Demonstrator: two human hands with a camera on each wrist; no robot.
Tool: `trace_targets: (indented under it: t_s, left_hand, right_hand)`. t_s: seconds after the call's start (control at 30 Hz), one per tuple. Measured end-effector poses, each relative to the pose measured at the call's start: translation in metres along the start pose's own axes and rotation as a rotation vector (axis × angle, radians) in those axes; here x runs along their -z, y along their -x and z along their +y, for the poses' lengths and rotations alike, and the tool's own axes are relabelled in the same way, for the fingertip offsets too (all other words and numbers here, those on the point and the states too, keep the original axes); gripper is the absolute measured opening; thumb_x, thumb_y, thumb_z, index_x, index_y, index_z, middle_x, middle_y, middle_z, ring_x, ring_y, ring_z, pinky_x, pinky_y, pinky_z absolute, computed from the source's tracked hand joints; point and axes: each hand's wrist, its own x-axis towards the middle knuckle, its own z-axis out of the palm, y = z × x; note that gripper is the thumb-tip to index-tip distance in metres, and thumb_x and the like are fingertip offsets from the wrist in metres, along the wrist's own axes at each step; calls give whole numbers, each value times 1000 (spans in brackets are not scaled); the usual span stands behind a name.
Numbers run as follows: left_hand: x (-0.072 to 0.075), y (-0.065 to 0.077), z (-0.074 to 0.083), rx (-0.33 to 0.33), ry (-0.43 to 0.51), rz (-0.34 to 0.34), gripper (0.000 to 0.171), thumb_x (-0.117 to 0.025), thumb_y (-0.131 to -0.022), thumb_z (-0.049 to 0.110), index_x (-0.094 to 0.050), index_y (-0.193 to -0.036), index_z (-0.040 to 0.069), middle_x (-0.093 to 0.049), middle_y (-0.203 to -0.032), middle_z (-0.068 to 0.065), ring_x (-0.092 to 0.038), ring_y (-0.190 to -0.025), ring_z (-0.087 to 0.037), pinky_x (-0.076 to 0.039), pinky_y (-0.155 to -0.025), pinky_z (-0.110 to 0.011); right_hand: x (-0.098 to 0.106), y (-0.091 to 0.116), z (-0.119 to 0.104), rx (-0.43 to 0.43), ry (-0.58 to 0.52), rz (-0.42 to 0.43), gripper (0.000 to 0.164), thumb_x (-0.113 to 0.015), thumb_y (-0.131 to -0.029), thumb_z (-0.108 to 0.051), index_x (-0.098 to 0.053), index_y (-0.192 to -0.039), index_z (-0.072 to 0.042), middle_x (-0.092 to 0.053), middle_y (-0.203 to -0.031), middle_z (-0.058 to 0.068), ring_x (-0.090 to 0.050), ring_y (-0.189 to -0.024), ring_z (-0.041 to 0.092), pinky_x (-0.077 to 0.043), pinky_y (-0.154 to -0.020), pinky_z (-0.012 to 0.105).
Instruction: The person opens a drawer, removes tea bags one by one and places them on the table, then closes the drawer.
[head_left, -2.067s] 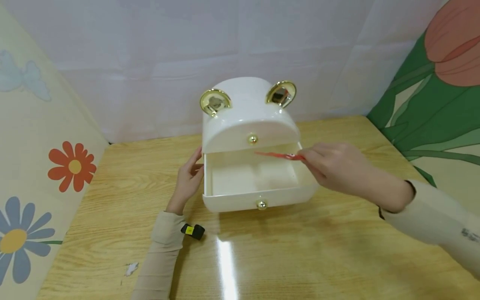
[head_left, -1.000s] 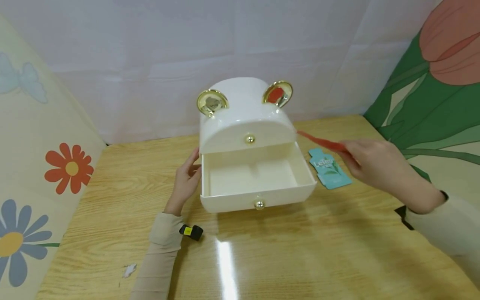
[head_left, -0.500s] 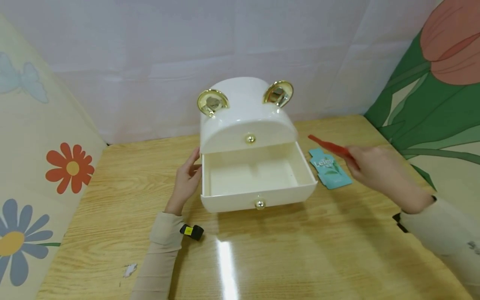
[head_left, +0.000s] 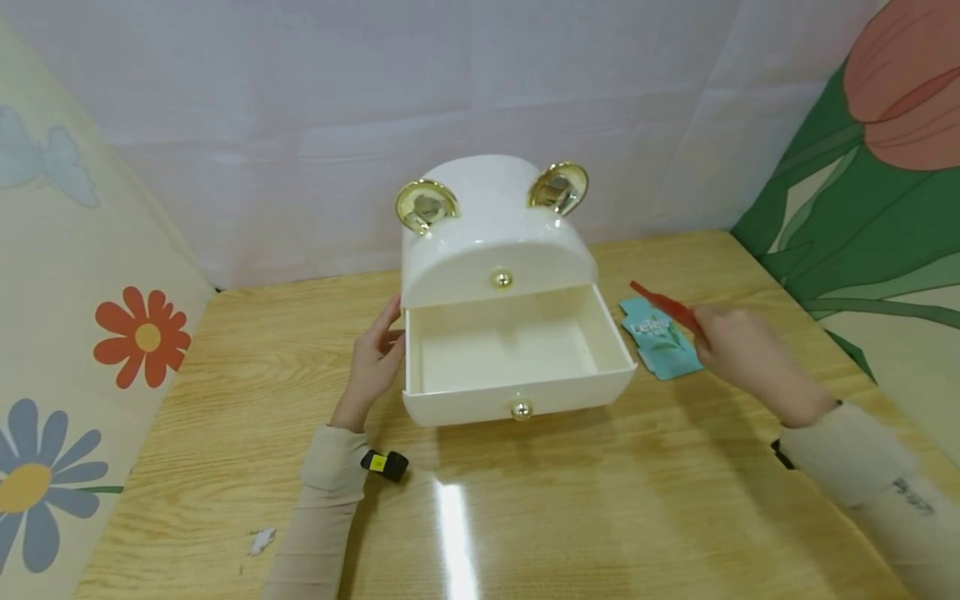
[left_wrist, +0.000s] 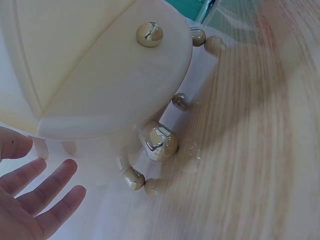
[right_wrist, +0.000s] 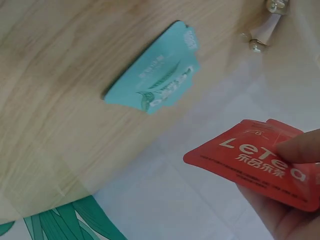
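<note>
A white rounded storage box [head_left: 491, 208] with gold ear shapes stands on the table, its lower drawer [head_left: 517, 404] pulled out and showing a bare inside. My left hand [head_left: 375, 362] lies along the left side of the box; the left wrist view shows its fingers [left_wrist: 52, 182] spread and fairly straight beside the white wall. To the right, my right hand [head_left: 742, 354] pinches a red LeTea sachet [right_wrist: 250, 157] between thumb and fingers. In the head view it is held over a teal LeTea sachet [head_left: 663, 342], which lies flat on the table beside the drawer.
The wooden table [head_left: 570, 517] meets a pale cloth backdrop [head_left: 322, 150] behind the box. Painted panels [head_left: 142, 333] stand on both sides. A small white scrap or mark [head_left: 262, 541] is at the front left. Small gold feet [left_wrist: 134, 178] hold the box up.
My right hand has carried the red sachet from over the drawer to the right, then slightly down over the teal one, which came into view. The left hand has stayed by the box.
</note>
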Motion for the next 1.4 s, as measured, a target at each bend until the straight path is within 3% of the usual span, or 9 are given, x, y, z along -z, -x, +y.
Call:
trace_targets:
  t_s: [0.2, 0.33, 0.5, 0.63, 0.77, 0.97, 1.17, 1.4]
  left_hand:
    - [0, 0, -1, 8, 6, -3, 49, -48, -87, -9, -33, -134, -12, -48, -120, -34, -57, -90, -42, -50, -76, -52]
    - [0, -1, -1, 9, 4, -2, 49, -48, -88, -9, -34, -134, -12, -48, -121, -33, -57, -91, -42, -50, -76, -51]
    - [0, -1, 1, 13, 0, -1, 49, -48, -87, -10, -34, -134, -13, -47, -121, -34, -57, -90, -42, -50, -76, -52]
    - [0, -1, 2, 16, -6, 2, 49, -49, -87, -10, -34, -133, -13, -48, -120, -34, -57, -90, -43, -50, -76, -52]
    - [0, -1, 4, 16, -4, 3, 49, -49, -87, -10, -34, -133, -13, -48, -120, -34, -57, -90, -43, -50, -76, -52]
    - [-1, -1, 1, 9, 15, -3, 48, -48, -88, -9, -34, -134, -12, -47, -122, -33, -57, -91, -42, -50, -76, -52]
    - [-1, -1, -2, 5, 11, -2, 49, -49, -88, -9, -34, -134, -12, -48, -120, -33, -58, -90, -42, -51, -76, -51]
    - [0, -1, -3, -2, 21, -1, 49, -49, -87, -10, -34, -134, -12, -48, -120, -33, -58, -90, -42, -51, -75, -51]
  right_hand:
    - [-8, 2, 6, -51, -8, -58, 10, -48, -73, 8, -41, -69, 2, -39, -52, 5, -36, -40, 16, -35, -31, 33]
    - [-10, 2, 9, -87, 1, -84, 5, -48, -73, 8, -43, -73, 7, -44, -53, 13, -41, -40, 19, -39, -31, 35]
    - [-12, 3, 15, -147, 42, -121, 11, -51, -72, 8, -45, -80, 13, -48, -55, 20, -45, -40, 22, -41, -32, 38]
    - [-17, 3, 21, -179, 68, -143, 11, -55, -73, 5, -46, -77, 10, -48, -54, 17, -46, -42, 23, -42, -35, 40]
    - [-27, 1, 29, -211, 87, -179, 19, -59, -81, -6, -48, -75, 8, -49, -56, 15, -47, -44, 24, -43, -36, 41]
    - [-42, -8, 37, -299, 53, -224, 36, -52, -92, -23, -46, -63, -2, -45, -52, 9, -44, -44, 22, -40, -34, 38]
    - [-50, -14, 40, -303, 69, -263, 32, -47, -93, -16, -53, -71, 5, -52, -58, 17, -49, -46, 27, -43, -36, 43]
    - [-60, -17, 46, -277, 130, -379, 21, -45, -88, -3, -56, -79, 13, -55, -64, 22, -54, -53, 33, -48, -42, 45]
